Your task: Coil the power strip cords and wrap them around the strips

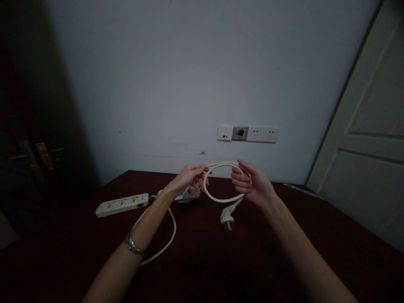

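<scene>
A white power cable [221, 198] is bent into a loop between my two hands above a dark red table [202, 261]. My left hand [188, 176] pinches the cable at the loop's left side. Closed on the loop's right side is my right hand [252, 184]. The cable's white plug [227, 217] hangs down from the loop, just above the table. The rest of the cable [170, 235] trails under my left forearm to a white power strip [122, 204] lying on the table at the left.
A small object with a blue part [188, 194] lies on the table below my left hand. Wall sockets [248, 134] are set in the white wall behind. A white door [369, 160] stands at the right, a dark door with a handle [41, 155] at the left.
</scene>
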{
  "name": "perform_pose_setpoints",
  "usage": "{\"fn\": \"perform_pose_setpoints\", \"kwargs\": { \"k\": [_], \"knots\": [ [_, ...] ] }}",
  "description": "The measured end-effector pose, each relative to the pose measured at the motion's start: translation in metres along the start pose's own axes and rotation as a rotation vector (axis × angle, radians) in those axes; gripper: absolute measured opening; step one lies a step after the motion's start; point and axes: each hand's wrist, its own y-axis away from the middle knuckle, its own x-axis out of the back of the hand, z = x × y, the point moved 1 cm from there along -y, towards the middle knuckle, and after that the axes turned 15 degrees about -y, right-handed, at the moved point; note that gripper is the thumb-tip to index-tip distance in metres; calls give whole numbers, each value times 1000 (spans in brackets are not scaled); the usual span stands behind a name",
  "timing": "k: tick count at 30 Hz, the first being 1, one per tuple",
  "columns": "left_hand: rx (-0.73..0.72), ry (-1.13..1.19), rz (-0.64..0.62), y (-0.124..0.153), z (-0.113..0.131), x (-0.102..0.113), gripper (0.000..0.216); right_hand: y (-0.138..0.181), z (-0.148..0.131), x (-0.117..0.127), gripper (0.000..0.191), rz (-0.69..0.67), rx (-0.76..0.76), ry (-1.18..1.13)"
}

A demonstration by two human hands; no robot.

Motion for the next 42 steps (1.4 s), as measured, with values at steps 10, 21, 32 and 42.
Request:
{"fn": "perform_pose_setpoints", "kwargs": {
  "k": [10, 21, 32, 42],
  "knots": [
    [-41, -571, -128, 5, -11, 24, 32, 13, -25, 7, 32, 98, 217, 18],
    [107, -469, -338, 9, -30, 48, 28, 53, -69, 17, 21, 130, 573, 330],
    [-61, -801, 98, 13, -13, 54, 26, 64, -86, 33, 27, 216, 665, 384],
    [-171, -1217, -192, 30, 14, -20, 19, 13, -44, 35, 14, 405, 329, 367]
  ]
}}
